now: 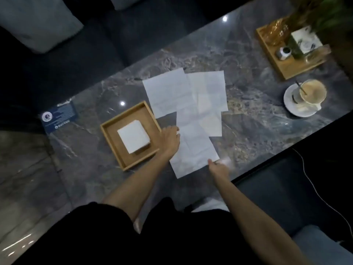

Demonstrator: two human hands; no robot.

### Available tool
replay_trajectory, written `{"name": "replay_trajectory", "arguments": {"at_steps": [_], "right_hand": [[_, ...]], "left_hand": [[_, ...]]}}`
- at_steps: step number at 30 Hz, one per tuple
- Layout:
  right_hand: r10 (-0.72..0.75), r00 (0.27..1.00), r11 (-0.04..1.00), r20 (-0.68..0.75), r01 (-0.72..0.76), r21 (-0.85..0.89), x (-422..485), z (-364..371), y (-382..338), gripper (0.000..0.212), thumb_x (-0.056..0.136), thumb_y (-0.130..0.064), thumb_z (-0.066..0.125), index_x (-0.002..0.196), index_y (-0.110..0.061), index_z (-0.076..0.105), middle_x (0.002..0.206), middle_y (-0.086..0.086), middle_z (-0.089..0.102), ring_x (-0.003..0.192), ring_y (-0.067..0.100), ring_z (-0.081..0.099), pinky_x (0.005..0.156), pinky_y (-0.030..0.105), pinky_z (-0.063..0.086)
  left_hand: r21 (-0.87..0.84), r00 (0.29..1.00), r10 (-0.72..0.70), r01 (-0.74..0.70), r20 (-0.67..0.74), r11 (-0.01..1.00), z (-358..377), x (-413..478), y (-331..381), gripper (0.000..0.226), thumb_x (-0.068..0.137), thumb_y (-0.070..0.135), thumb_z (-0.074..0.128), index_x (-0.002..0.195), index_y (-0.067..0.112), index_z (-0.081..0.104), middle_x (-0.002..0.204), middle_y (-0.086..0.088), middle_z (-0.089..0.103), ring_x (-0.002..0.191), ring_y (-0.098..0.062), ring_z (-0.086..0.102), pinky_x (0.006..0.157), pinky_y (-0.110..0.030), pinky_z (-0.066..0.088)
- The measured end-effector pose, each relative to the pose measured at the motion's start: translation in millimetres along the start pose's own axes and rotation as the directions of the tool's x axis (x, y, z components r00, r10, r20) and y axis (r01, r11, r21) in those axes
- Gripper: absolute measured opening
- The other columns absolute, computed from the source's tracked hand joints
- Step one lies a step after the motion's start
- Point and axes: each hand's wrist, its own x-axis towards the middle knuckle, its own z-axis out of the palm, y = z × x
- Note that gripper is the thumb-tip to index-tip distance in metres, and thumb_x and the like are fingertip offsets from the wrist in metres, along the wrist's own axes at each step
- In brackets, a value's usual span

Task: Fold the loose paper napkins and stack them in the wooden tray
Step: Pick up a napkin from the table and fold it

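While the left hand (pixel 170 137) lies flat on the nearest napkin's (pixel 193 150) left edge, the right hand (pixel 216 165) pinches its near-right corner; hands apart. Folded stack (pixel 133 135) sits in the wooden tray (pixel 110 136), just left of the left hand. Fold starting; next, likely carry that corner across, edges aligned. More loose napkins (pixel 191 92) lie beyond.

Dark marble table (pixel 238 131), loose napkins (pixel 191 104), wooden tray (pixel 114 138), second tray (pixel 286 69), saucer (pixel 292 104), card (pixel 61 115)
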Motion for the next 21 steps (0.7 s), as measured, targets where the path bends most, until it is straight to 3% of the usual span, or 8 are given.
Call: {"name": "replay_trajectory", "arguments": {"at_steps": [2, 3, 7, 11, 14, 17, 19, 21], "right_hand": [[0.142, 0.980, 0.969, 0.142, -0.167, 0.184, 7.6, 20.6, 1.9, 0.052, 0.086, -0.056, 0.064, 0.105, -0.007, 0.066, 0.087, 0.012, 0.063, 0.071, 0.030, 0.062, 0.064, 0.035, 0.053], [0.187, 0.967, 0.947, 0.173, -0.224, 0.231, 12.4, 29.7, 2.5, 0.051, 0.083, -0.053, 0.069, 0.103, -0.007, 0.066, 0.083, 0.010, 0.063, 0.068, 0.030, 0.062, 0.060, 0.035, 0.053], [0.210, 0.973, 0.919, 0.090, -0.228, 0.322, 3.7, 45.7, -23.5, 0.063, 0.082, -0.038, 0.074, 0.128, 0.001, 0.059, 0.120, 0.017, 0.067, 0.111, 0.038, 0.066, 0.093, 0.044, 0.056], [0.229, 0.956, 0.909, 0.185, -0.278, 0.310, 6.9, 52.6, -44.1, 0.051, 0.094, -0.022, 0.063, 0.137, 0.001, 0.049, 0.140, 0.018, 0.056, 0.125, 0.034, 0.058, 0.100, 0.041, 0.051], [0.210, 0.958, 0.926, 0.196, -0.259, 0.275, 14.9, 55.6, -43.3, 0.047, 0.095, -0.013, 0.055, 0.139, 0.001, 0.047, 0.142, 0.018, 0.054, 0.127, 0.034, 0.056, 0.096, 0.038, 0.049], [0.229, 0.973, 0.938, 0.010, -0.223, 0.264, 13.8, 51.6, -35.2, 0.040, 0.090, -0.012, 0.060, 0.128, 0.000, 0.058, 0.127, 0.019, 0.064, 0.113, 0.037, 0.063, 0.084, 0.035, 0.050], [0.110, 0.992, 0.952, -0.065, -0.086, 0.293, 12.9, 45.8, -27.7, 0.027, 0.086, -0.008, 0.059, 0.111, 0.001, 0.060, 0.108, 0.017, 0.067, 0.098, 0.033, 0.064, 0.077, 0.033, 0.049], [-0.040, 0.993, 0.937, -0.107, 0.075, 0.340, 7.2, 31.7, -25.4, 0.014, 0.086, -0.003, 0.055, 0.101, -0.003, 0.053, 0.096, 0.014, 0.060, 0.090, 0.028, 0.058, 0.073, 0.031, 0.042]], "left_hand": [[0.098, 0.998, -0.043, 0.038, 0.046, 0.994, 3.4, 12.7, 4.0, 0.032, 0.100, 0.025, 0.051, 0.128, 0.012, 0.056, 0.129, -0.013, 0.059, 0.118, -0.034, 0.053, 0.098, -0.042, 0.041], [0.136, 0.995, -0.080, 0.073, 0.052, 0.988, 7.1, 19.2, 4.0, 0.034, 0.099, 0.029, 0.052, 0.129, 0.013, 0.054, 0.130, -0.013, 0.058, 0.119, -0.034, 0.052, 0.098, -0.042, 0.040], [0.259, 0.983, -0.158, 0.131, 0.090, 0.957, 16.4, 30.3, 2.7, 0.036, 0.098, 0.035, 0.053, 0.127, 0.015, 0.052, 0.132, -0.012, 0.058, 0.123, -0.032, 0.051, 0.099, -0.040, 0.037], [0.333, 0.990, -0.126, 0.099, 0.063, 0.938, 19.8, 37.1, 1.5, 0.029, 0.100, 0.036, 0.050, 0.121, 0.017, 0.054, 0.127, -0.009, 0.062, 0.119, -0.030, 0.054, 0.098, -0.037, 0.036], [0.229, 0.981, -0.158, 0.130, 0.108, 0.965, 20.4, 40.7, 2.0, 0.020, 0.100, 0.029, 0.049, 0.113, 0.016, 0.055, 0.120, -0.009, 0.064, 0.115, -0.031, 0.056, 0.096, -0.039, 0.038], [-0.015, 0.971, -0.157, 0.162, 0.181, 0.987, 16.2, 43.9, 1.6, 0.003, 0.097, 0.016, 0.050, 0.094, 0.016, 0.049, 0.105, -0.010, 0.062, 0.096, -0.028, 0.057, 0.074, -0.035, 0.043], [-0.166, 0.977, -0.110, 0.140, 0.182, 0.976, 7.0, 39.3, 4.4, 0.014, 0.093, 0.009, 0.050, 0.085, 0.017, 0.043, 0.090, -0.003, 0.056, 0.083, -0.022, 0.052, 0.061, -0.029, 0.036], [-0.307, 0.982, -0.068, 0.121, 0.179, 0.944, -7.4, 30.7, 7.8, 0.014, 0.092, 0.008, 0.052, 0.084, 0.016, 0.043, 0.081, 0.004, 0.049, 0.077, -0.018, 0.048, 0.059, -0.026, 0.035]]}}
